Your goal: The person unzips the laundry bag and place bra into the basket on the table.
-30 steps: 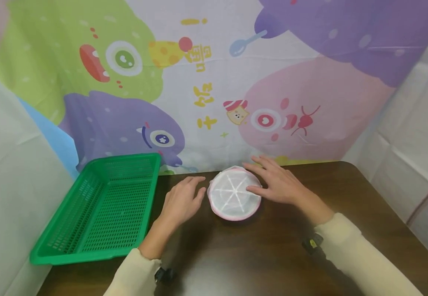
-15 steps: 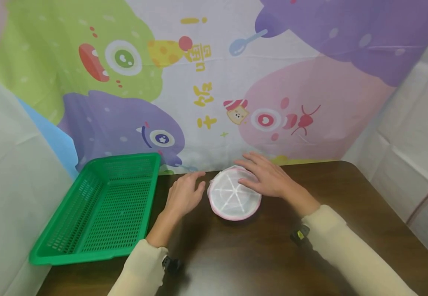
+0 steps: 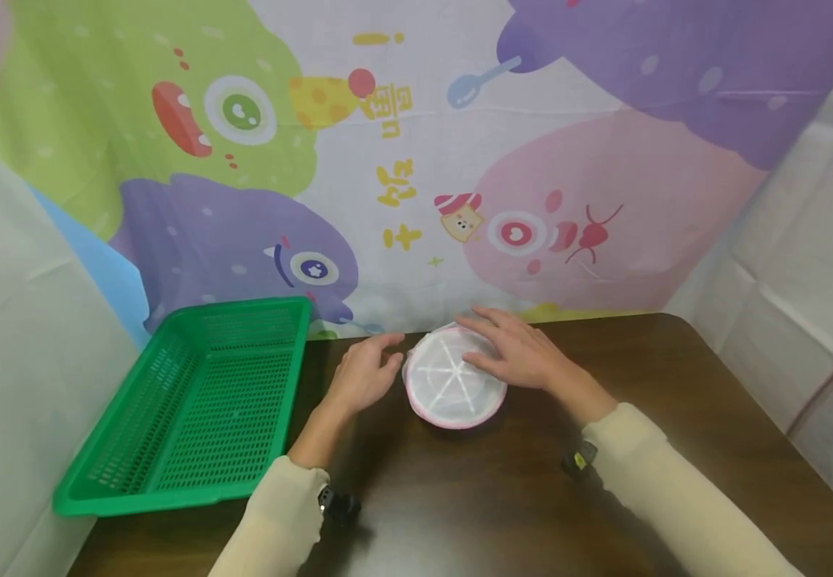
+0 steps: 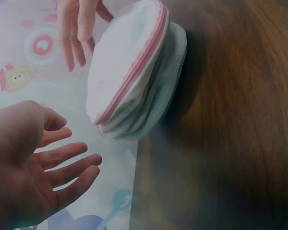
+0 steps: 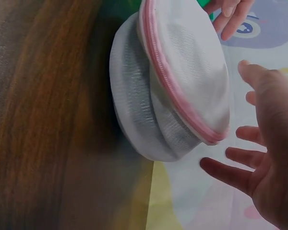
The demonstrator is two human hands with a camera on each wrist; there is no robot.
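Observation:
A round white mesh laundry bag (image 3: 452, 389) with a pink zip stands on the brown table, its top marked by spoke-like lines in the head view. Seen from the side, the bag (image 5: 149, 91) is squat and drum-shaped, with soft folded walls. My left hand (image 3: 364, 373) hovers just left of it, fingers loosely bent and apart from the mesh. Over the bag's upper right edge in the head view is my right hand (image 3: 517, 349). The right wrist view shows that hand's spread fingers (image 5: 225, 175) clear of the bag, holding nothing.
A green plastic basket (image 3: 236, 417) with slotted walls stands to the left on the table (image 3: 488, 505). Behind hangs a cloth (image 3: 402, 288) printed with cartoon monsters. Pale sheets (image 3: 806, 264) close off both sides.
My right hand has shifted left, further over the bag's edge. The left hand has edged slightly right and away from me. Bag and basket stay where they were.

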